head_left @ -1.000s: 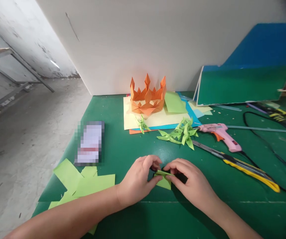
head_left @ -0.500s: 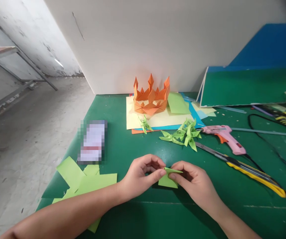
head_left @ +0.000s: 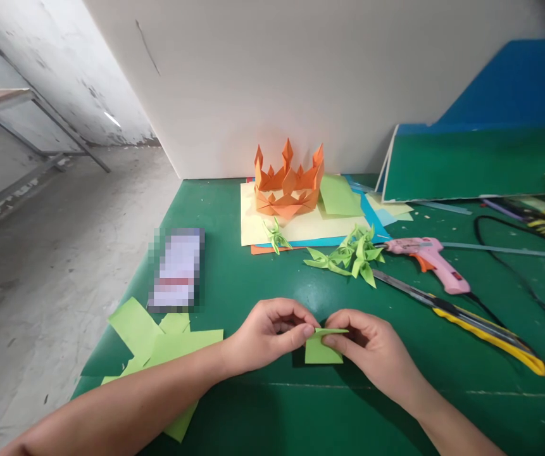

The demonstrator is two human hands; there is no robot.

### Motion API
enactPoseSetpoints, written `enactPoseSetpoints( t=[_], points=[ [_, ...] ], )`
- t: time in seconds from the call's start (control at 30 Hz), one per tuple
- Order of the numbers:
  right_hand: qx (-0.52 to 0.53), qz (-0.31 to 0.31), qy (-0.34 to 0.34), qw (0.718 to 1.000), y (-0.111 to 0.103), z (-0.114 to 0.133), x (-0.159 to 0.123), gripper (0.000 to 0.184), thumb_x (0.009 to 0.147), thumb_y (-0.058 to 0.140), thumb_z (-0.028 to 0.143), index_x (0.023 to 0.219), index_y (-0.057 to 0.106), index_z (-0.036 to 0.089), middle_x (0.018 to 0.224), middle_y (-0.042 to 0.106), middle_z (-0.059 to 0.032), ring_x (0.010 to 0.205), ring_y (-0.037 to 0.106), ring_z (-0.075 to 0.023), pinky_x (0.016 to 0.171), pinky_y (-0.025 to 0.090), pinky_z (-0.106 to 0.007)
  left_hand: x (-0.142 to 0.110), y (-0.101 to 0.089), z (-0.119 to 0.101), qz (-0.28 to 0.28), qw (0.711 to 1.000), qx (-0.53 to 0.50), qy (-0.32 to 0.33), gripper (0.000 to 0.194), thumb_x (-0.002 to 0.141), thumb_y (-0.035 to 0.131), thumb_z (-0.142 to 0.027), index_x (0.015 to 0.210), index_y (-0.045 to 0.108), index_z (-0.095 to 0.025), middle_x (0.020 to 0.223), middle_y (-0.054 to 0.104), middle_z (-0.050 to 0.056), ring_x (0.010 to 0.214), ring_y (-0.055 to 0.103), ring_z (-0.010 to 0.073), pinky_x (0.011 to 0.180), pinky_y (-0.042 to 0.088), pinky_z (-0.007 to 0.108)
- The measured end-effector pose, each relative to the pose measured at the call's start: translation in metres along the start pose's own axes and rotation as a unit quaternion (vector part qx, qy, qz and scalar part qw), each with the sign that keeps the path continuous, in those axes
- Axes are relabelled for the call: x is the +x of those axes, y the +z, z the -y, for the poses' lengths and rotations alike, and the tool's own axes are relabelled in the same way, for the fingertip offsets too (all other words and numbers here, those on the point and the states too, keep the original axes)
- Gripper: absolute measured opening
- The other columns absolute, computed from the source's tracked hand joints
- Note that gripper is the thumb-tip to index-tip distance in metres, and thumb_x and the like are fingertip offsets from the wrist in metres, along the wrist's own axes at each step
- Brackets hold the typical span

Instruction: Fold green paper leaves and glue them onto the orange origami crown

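Observation:
A small square of light green paper (head_left: 324, 352) is held between both hands just above the green table, its top edge folded over. My left hand (head_left: 276, 330) pinches its upper left corner between thumb and fingers. On the other side, my right hand (head_left: 366, 339) grips the upper right, thumb in front and fingers curled behind. Loose green paper pieces (head_left: 187, 345) lie under and beside my left forearm. Beyond the hands sits a cluster of folded green paper flowers (head_left: 358, 253), with a single green paper flower (head_left: 276, 236) to its left.
An orange paper crown (head_left: 288, 196) stands on stacked coloured sheets (head_left: 253, 221) at the back. To the right lie a pink glue gun (head_left: 436, 258) with a black cord and a yellow utility knife (head_left: 485, 334). A blurred phone-like object (head_left: 177, 269) is at left. Behind rises a white panel (head_left: 272, 76).
The green paper has turned slightly, so its lower edge now lies level and its front face shows more squarely. Both hands keep their pinch with only a slight shift.

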State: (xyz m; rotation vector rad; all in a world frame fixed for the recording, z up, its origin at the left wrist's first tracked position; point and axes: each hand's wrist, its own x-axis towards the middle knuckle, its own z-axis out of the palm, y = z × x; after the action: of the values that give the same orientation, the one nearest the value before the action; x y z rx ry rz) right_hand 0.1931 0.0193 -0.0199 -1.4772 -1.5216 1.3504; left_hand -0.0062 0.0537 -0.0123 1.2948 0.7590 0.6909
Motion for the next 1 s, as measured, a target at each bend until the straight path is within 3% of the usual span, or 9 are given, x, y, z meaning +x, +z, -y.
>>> enactPoseSetpoints(
  t=[0.13,0.3,0.5,0.7,0.8,1.0],
  points=[
    [-0.024,0.006,-0.009,1.0,0.0,-0.003,-0.001,0.025,0.08,0.064,0.041,0.069,0.06,0.019,0.072,0.059,-0.0003,0.065,0.051,-0.0122,0.058,0.043,-0.022,0.0,-0.002,0.005,-0.021,0.992,0.112,0.051,0.014,0.082,0.06,-0.022,0.087,0.068,-0.012,0.075,0.064,0.005,0.059,0.055,0.0086,0.055,0.046,0.018],
    [-0.049,0.024,-0.017,0.998,-0.001,-0.003,-0.002,0.026,0.083,0.06,0.042,0.07,0.06,0.02,0.073,0.06,-0.0019,0.065,0.052,-0.013,0.057,0.042,-0.024,0.001,-0.005,0.008,-0.032,0.968,0.223,0.107,0.017,0.077,0.058,-0.014,0.086,0.071,-0.017,0.077,0.068,0.004,0.063,0.061,0.0105,0.058,0.049,0.018],
    [-0.05,0.027,-0.019,0.998,-0.001,-0.002,-0.003,0.025,0.084,0.059,0.041,0.071,0.061,0.02,0.074,0.061,-0.0022,0.064,0.052,-0.0131,0.056,0.041,-0.024,0.002,-0.003,0.006,-0.04,0.98,0.186,0.055,0.005,0.076,0.059,-0.015,0.076,0.065,-0.014,0.074,0.067,0.006,0.062,0.062,0.0129,0.059,0.052,0.022],
    [-0.047,0.03,-0.015,0.998,-0.002,-0.001,-0.003,0.023,0.083,0.061,0.04,0.072,0.062,0.02,0.072,0.061,-0.0012,0.062,0.051,-0.0124,0.055,0.04,-0.024,0.001,-0.005,-0.002,0.013,0.99,0.136,0.044,0.015,0.087,0.053,-0.024,0.082,0.063,-0.013,0.082,0.067,0.009,0.071,0.063,0.0155,0.064,0.052,0.025],
    [-0.052,0.03,-0.024,0.998,-0.001,-0.001,-0.002,0.023,0.083,0.061,0.04,0.072,0.063,0.02,0.074,0.062,-0.0017,0.064,0.053,-0.0129,0.056,0.04,-0.024,0.0,-0.005,-0.002,0.033,0.987,0.148,0.047,0.016,0.084,0.06,-0.028,0.087,0.065,-0.013,0.085,0.067,0.009,0.074,0.063,0.0162,0.068,0.053,0.027],
    [-0.072,0.026,-0.036,0.996,-0.001,0.0,-0.003,0.024,0.085,0.059,0.039,0.069,0.061,0.02,0.071,0.061,-0.0012,0.062,0.051,-0.0123,0.054,0.038,-0.024,0.001,0.0,0.004,-0.011,0.986,0.163,0.033,0.014,0.083,0.061,-0.027,0.077,0.064,-0.015,0.079,0.066,0.007,0.067,0.062,0.0135,0.062,0.051,0.024]
  ],
)
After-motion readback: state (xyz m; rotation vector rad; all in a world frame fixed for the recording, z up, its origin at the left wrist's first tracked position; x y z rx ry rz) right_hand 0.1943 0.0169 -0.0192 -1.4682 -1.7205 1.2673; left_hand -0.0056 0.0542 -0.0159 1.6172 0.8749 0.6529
